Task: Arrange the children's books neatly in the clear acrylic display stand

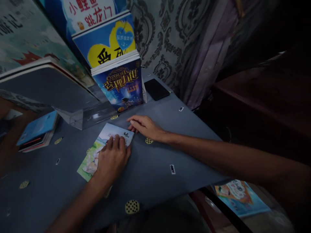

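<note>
A thin book [97, 145] with a green and pale blue cover lies slanted on the grey table. My left hand [114, 156] rests flat on its cover, fingers extended and slightly spread. Just beyond the book's upper right corner is my right hand [143, 126], low over the table, its fingers loosely curled with the thumb near the index finger. Whether it touches the book's edge, or has anything between its fingers, I cannot make out. Behind both hands stands a dark blue book [121, 85] with gold lettering, upright in a clear holder.
A black phone [156, 89] lies right of the upright books. Larger picture books [107, 42] stand behind. At the left are a stack of books [39, 129] and a grey panel [43, 85]. Another book [240, 197] lies below the table's right edge.
</note>
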The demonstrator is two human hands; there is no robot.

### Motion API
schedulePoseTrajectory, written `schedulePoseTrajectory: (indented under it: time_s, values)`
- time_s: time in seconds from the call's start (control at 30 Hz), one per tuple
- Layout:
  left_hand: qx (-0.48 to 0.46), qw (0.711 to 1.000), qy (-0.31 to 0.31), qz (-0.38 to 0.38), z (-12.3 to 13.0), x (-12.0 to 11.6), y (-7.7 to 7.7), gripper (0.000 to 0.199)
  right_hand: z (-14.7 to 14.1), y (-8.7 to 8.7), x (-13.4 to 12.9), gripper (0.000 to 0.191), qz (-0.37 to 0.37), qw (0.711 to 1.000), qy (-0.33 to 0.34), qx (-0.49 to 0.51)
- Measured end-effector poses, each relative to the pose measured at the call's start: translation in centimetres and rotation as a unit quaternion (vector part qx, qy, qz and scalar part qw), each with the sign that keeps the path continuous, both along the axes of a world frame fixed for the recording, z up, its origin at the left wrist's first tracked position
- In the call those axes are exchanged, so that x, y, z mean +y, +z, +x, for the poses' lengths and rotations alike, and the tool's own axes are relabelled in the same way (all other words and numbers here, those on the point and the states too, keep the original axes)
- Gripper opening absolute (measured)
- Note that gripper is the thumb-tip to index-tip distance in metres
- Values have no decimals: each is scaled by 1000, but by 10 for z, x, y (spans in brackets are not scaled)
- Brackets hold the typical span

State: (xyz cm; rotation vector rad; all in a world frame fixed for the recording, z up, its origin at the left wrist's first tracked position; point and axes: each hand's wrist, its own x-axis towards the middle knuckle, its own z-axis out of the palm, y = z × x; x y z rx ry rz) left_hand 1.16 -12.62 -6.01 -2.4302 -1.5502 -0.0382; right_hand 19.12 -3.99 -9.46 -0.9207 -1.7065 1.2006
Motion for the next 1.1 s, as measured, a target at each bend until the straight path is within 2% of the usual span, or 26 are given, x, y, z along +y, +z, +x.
schedulePoseTrajectory:
  time_s: [0.1, 0.27, 0.63, 0.97, 1.1]
  values:
    - [0, 1000, -13, 21, -2, -1, -4, 30, 0, 1, 0, 23, -10, 1000, -3, 12]
    - [22, 998, -25, 52, -1, -1, -2, 33, 0, 3, -1, 23, -26, 999, -8, 32]
    - [4, 1000, -13, 12, 0, 0, 4, 34, -1, 3, -1, 25, 9, 998, -63, 21]
    - [25, 998, -24, 49, 1, 0, 3, 32, 2, 7, -5, 27, 30, 996, -79, 14]
    - [14, 999, -22, 38, 1, 0, 4, 33, 1, 6, -5, 27, 31, 996, -81, 16]
